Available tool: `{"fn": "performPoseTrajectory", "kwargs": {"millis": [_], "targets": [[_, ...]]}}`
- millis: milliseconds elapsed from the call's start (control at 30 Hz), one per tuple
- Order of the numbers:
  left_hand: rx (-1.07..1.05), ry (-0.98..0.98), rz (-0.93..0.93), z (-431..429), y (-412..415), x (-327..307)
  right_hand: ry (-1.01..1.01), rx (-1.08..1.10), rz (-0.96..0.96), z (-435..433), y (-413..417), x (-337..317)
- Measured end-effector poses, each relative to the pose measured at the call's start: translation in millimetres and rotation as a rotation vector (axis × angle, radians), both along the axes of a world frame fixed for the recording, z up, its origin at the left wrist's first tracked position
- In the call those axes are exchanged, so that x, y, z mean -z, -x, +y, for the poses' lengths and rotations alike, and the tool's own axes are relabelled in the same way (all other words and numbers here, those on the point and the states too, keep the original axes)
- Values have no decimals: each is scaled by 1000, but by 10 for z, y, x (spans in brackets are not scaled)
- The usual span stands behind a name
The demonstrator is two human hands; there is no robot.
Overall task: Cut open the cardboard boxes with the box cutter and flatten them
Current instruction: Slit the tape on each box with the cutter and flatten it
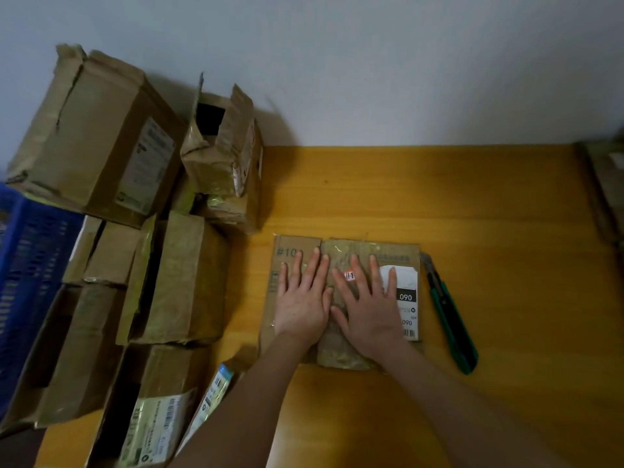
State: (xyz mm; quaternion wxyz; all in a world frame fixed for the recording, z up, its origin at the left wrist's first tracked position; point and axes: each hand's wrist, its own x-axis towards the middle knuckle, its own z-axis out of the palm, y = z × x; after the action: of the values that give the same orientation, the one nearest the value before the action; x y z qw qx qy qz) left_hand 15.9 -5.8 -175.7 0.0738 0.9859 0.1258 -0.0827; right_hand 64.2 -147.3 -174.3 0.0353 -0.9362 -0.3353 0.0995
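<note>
Both hands pressed the flat box [358, 248] onto the table [472, 204].

The left hand [302, 304] and right hand [369, 309] lay side by side, palms down, fingers straight and spread on the cardboard, gripping nothing. The flat box lay near the table's middle. The cutter [450, 315] lay just right of it, green handle toward the person, untouched. Stacked boxes [175, 278] crowded the left side beside a blue crate [30, 258].
</note>
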Motion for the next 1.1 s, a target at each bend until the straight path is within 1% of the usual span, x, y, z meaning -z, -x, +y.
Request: {"fn": "performPoseTrajectory", "kwargs": {"millis": [267, 400, 500, 567, 667, 733, 800, 833, 867, 933, 967, 1033, 1067, 1100], "targets": [[-9, -37, -27, -13, 9, 25, -29, 17, -30, 4, 0, 18], [0, -40, 12, -16, -4, 33, -18, 13, -38, -8, -5, 13], [6, -52, 2, 2, 13, 44, -11, 6, -27, 17, -5, 5], [2, -41, 4, -6, 6, 7, 6, 10, 2, 24, 6, -33], [17, 6, 82, 25, -3, -63, -3, 27, 71, 18, -18, -82], [32, 69, 91, 57, 14, -131, -39, 12, 124, -8, -33, -156], [-1, 186, 72, 104, 15, -281, -120, 57, 233, -74, -74, -314], [-48, 217, 45, 120, 31, -353, -166, 121, 261, -138, -72, -420], [-125, 223, 0, 137, 49, -436, -187, 204, 246, -222, -48, -522], [-368, 247, -49, 160, 108, -570, -177, 421, 174, -428, 41, -660], [-518, 306, -24, 194, 127, -594, -162, 534, 180, -518, 95, -696], [-777, 496, 65, 290, 139, -592, -139, 717, 314, -620, 208, -732], [-850, 585, 95, 335, 140, -592, -191, 797, 413, -629, 251, -734], [-888, 651, 97, 360, 130, -617, -290, 866, 500, -615, 277, -741]]}}
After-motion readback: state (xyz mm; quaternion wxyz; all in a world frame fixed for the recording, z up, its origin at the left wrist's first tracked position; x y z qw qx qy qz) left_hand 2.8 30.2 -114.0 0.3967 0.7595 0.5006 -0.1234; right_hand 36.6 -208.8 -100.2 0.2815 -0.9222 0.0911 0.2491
